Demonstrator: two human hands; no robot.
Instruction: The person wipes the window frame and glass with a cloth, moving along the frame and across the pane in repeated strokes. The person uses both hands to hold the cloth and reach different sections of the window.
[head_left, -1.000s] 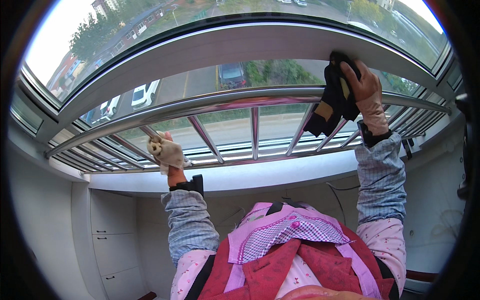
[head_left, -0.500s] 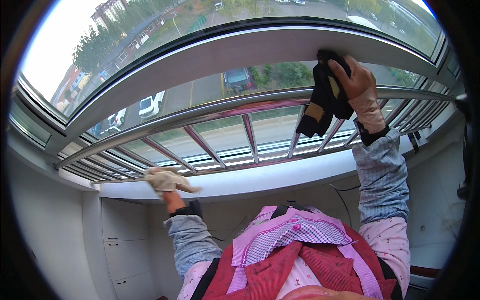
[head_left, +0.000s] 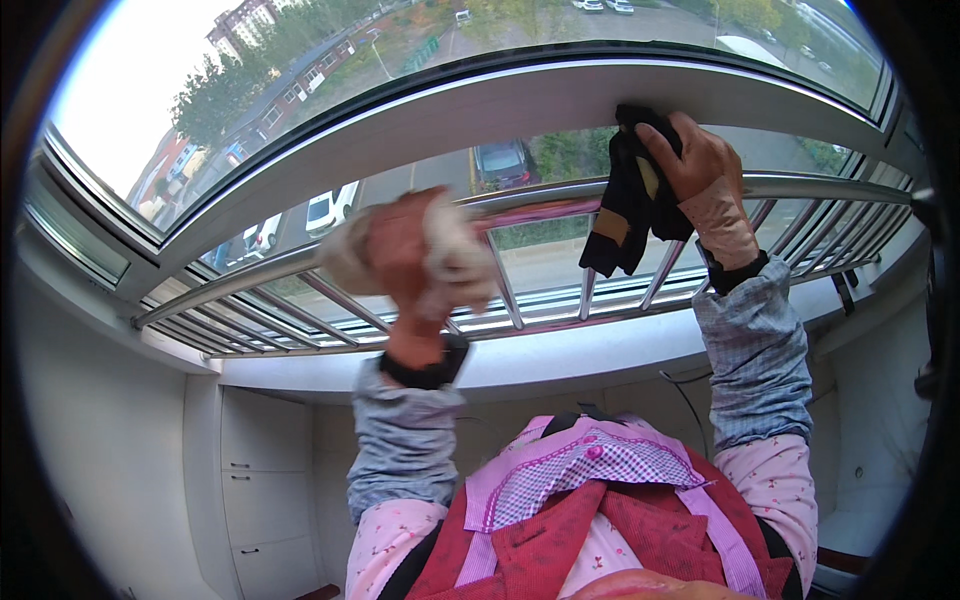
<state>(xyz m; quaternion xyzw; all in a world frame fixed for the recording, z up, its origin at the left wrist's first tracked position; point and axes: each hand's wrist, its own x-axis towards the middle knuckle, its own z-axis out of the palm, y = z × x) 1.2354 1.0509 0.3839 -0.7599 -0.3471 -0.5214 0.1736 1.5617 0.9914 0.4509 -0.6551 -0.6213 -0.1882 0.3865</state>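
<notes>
My right hand (head_left: 703,165) is closed on black socks (head_left: 625,205) with tan patches, at the window's frame bar. The socks hang down in two strips in front of the metal railing. My left hand (head_left: 400,250), smeared by motion, grips a cream cloth (head_left: 460,250) whose folds stick out on both sides of the fingers. It is raised in front of the left half of the railing; whether the cloth touches the rail I cannot tell.
A curved steel railing (head_left: 540,196) with upright bars runs across the window. The grey window frame (head_left: 480,110) arches above it, and a white sill (head_left: 560,362) lies below. White drawers (head_left: 262,430) stand at lower left. Parked cars show outside.
My left hand has risen with the cream cloth from the sill, up and to the right, to the railing. My right hand and the socks have shifted slightly left in view.
</notes>
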